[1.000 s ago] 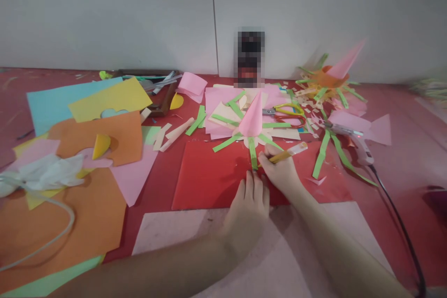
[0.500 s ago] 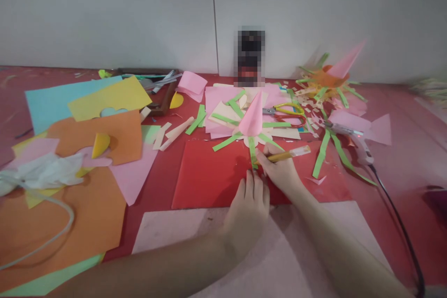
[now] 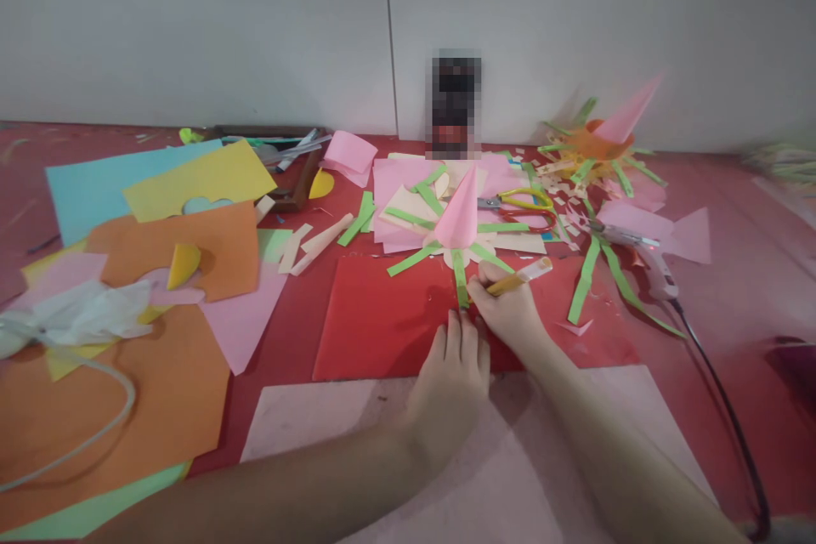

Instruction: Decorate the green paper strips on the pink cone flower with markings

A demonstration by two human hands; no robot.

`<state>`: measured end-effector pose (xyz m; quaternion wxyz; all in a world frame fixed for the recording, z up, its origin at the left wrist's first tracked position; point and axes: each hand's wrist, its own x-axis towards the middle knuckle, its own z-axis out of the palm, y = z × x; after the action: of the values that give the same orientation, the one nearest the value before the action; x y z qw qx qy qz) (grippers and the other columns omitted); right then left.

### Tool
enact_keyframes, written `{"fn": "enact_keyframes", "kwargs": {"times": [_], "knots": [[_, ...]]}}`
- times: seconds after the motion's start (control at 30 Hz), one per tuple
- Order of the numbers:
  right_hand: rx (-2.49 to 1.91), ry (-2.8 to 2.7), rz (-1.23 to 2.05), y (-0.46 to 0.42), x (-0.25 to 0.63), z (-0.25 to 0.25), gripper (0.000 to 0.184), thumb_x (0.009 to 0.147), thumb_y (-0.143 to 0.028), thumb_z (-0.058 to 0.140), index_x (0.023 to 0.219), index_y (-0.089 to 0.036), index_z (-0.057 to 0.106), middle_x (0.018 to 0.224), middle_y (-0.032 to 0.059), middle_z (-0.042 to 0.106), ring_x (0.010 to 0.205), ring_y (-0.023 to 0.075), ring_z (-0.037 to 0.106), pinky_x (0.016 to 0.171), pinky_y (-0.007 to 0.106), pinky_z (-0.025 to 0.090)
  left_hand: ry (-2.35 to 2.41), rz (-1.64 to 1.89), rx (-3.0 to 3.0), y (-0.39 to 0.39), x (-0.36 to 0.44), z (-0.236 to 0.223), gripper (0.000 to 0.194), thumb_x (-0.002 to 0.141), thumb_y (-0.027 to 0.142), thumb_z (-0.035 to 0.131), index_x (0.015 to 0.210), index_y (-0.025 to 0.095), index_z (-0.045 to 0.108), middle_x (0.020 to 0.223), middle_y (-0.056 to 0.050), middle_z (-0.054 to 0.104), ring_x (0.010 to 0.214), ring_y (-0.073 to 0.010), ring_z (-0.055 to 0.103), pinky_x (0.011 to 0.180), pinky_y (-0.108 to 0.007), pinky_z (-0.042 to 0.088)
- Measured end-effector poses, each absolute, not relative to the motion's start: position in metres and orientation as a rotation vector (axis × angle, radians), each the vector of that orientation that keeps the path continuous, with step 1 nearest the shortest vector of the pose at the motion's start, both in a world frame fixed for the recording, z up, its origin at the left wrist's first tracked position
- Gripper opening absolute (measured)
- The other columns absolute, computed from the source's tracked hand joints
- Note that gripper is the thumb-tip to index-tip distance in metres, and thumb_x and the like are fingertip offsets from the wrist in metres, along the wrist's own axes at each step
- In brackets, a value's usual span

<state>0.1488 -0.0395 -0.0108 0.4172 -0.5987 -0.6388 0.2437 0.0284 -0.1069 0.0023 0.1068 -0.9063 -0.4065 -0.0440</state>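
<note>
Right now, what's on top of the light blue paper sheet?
A yellow paper sheet and an orange paper sheet overlap the blue sheet; what they cover can't be seen.

Paper cone (image 3: 457, 217) before wall (image 3: 255, 34), scissors (image 3: 535, 201) to its right, glue gun (image 3: 647, 253) farther right, sheets (image 3: 217, 246) left

Yellow sheet (image 3: 207, 177) atop blue sheet (image 3: 86, 195).

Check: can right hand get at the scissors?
Probably yes: the scissors lie beyond the right hand, yellow handle uncovered, though that hand holds a pen it may have to put down.
</note>
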Motion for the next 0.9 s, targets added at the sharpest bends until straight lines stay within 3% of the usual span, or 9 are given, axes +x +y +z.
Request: {"fn": "enact_keyframes", "kwargs": {"times": [0.47, 0.9], "knots": [[-1.474, -1.489, 0.733, -0.0380, 0.1523, -0.0087, 0.031, 0.078, -0.028, 0.047, 0.054, -0.021, 0.028, 0.047, -0.0075, 0.028, 0.045, 0.0078, 0.029, 0.044, 0.021, 0.027, -1.151, -0.136, -2.639, -0.1079, 0.0282, 0.0013, 0.039, 0.088, 0.026, 0.041, 0.113, 0.000, 0.054, 0.112, -0.022, 0.057, 0.108, -0.0296, 0.053, 0.086, -0.038, 0.046], [-1.507, -1.588, 0.604, -0.0385, 0.1481, -0.0106, 0.027, 0.069, -0.018, 0.045, 0.054, -0.021, 0.023, 0.048, -0.0072, 0.026, 0.046, 0.0079, 0.026, 0.043, 0.021, 0.023, -1.175, -0.158, -2.661, -0.1071, 0.0281, 0.0013, 0.037, 0.088, 0.023, 0.040, 0.113, 0.000, 0.053, 0.114, -0.024, 0.056, 0.110, -0.0300, 0.053, 0.086, -0.039, 0.046]]}}
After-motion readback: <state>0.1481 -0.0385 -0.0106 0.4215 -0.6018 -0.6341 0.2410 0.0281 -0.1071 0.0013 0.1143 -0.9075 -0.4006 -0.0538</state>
